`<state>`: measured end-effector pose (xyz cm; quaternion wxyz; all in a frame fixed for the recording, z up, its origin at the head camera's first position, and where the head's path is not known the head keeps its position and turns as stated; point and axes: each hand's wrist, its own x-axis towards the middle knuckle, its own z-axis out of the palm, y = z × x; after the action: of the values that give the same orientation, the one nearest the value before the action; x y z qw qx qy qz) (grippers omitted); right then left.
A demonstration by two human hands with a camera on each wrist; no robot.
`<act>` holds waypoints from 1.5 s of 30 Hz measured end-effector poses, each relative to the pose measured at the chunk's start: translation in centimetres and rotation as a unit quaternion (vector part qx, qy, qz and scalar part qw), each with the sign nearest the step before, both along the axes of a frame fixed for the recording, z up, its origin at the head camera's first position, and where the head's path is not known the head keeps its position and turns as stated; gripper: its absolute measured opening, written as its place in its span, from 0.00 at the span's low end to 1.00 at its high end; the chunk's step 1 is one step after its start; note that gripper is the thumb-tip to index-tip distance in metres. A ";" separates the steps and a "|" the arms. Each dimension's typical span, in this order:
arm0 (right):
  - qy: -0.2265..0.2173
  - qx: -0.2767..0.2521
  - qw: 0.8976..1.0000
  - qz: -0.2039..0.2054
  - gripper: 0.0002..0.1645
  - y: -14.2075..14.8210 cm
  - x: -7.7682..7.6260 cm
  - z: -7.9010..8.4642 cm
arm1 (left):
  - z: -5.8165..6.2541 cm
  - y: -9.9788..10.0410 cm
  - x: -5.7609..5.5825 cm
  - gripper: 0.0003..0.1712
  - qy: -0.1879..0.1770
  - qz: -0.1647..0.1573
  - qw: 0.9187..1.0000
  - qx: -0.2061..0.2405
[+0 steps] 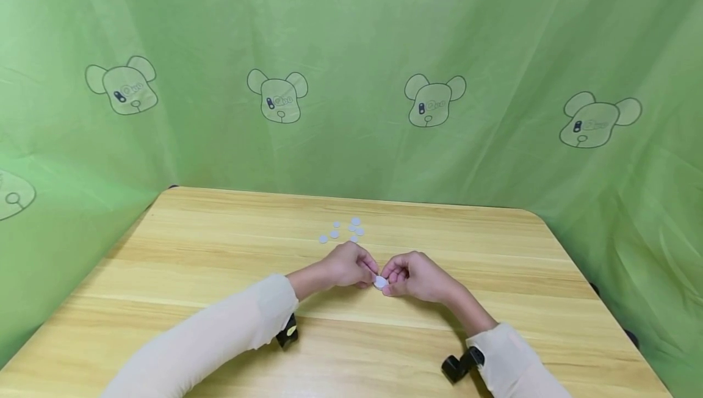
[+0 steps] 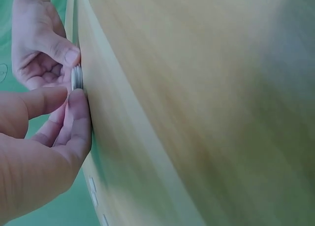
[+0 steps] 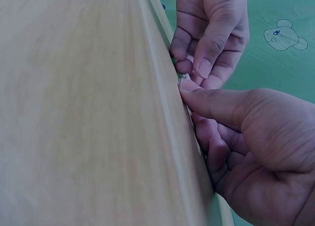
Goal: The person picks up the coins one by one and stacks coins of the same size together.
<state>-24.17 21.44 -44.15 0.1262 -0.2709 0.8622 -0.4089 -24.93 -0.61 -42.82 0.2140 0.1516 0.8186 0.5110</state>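
A small stack of round white discs (image 1: 381, 282) sits low over the table between my two hands. In the left wrist view the layered edges of the stack (image 2: 77, 77) show. My left hand (image 1: 348, 265) holds it from the left, with bent fingertips right at its rim. From the other side my right hand (image 1: 415, 276) grips it between thumb and curled fingers. The right thumb (image 3: 192, 85) lies against the edge in the right wrist view, where most of the stack is hidden behind the fingertips.
Several loose white discs (image 1: 334, 234) lie scattered on the wooden table (image 1: 230, 227), just beyond the left hand. A green curtain (image 1: 351, 154) printed with bear heads hangs around the back and sides. Black wrist cameras (image 1: 461, 365) sit under both sleeves.
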 end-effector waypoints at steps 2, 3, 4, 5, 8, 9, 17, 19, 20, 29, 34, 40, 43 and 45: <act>-0.002 0.003 1.000 -0.002 0.10 -0.1 0.0 0.1 | -0.1 -0.3 -0.2 0.05 0.016 -0.009 1.000 -0.015; -0.003 0.002 1.000 -0.001 0.11 -0.1 0.0 0.1 | -0.1 -0.5 -0.2 0.05 0.026 -0.015 0.999 -0.024; -0.003 0.003 1.000 0.000 0.11 -0.1 0.0 0.1 | 0.0 -0.6 -0.3 0.06 0.036 -0.023 0.999 -0.033; -0.003 0.004 1.000 0.000 0.11 -0.1 0.0 0.1 | 0.0 -0.7 -0.3 0.07 0.047 -0.030 0.998 -0.043; -0.001 0.004 1.000 0.000 0.11 -0.1 0.0 0.2 | 0.1 -0.8 -0.2 0.10 0.077 -0.054 0.993 -0.069; -0.001 0.002 1.000 0.001 0.11 -0.1 0.0 0.2 | 0.2 -0.8 -0.2 0.10 0.084 -0.059 0.992 -0.075; -0.003 0.008 1.000 -0.003 0.11 0.1 -0.1 -0.1 | 0.3 -0.2 0.3 0.10 0.128 -0.079 0.983 -0.109; -0.006 0.010 1.000 -0.006 0.11 0.1 -0.1 -0.1 | 0.4 -0.1 0.4 0.10 0.133 -0.079 0.982 -0.109; -0.006 0.009 1.000 -0.006 0.11 0.1 -0.1 -0.1 | 0.3 -0.1 0.4 0.10 0.136 -0.079 0.981 -0.111; -0.006 -0.005 1.000 0.002 0.12 0.1 -0.1 0.1 | 0.3 0.0 0.4 0.09 0.138 -0.080 0.981 -0.115; -0.009 -0.001 1.000 -0.002 0.12 0.0 0.0 0.1 | 0.5 0.0 0.5 0.10 0.133 -0.079 0.981 -0.118; -0.009 -0.004 1.000 0.002 0.12 0.0 -0.1 0.0 | 0.7 0.1 0.6 0.10 0.131 -0.082 0.981 -0.114; -0.007 -0.002 1.000 0.002 0.12 0.0 -0.1 0.0 | 0.7 0.1 0.6 0.10 0.134 -0.080 0.981 -0.115; -0.009 -0.002 1.000 0.002 0.11 -0.1 -0.1 0.0 | 0.6 0.1 0.6 0.10 0.137 -0.079 0.981 -0.116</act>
<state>-24.25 21.39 -44.20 0.1341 -0.2693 0.8599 -0.4124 -24.33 -0.48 -42.22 0.1562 0.2584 0.8793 0.3684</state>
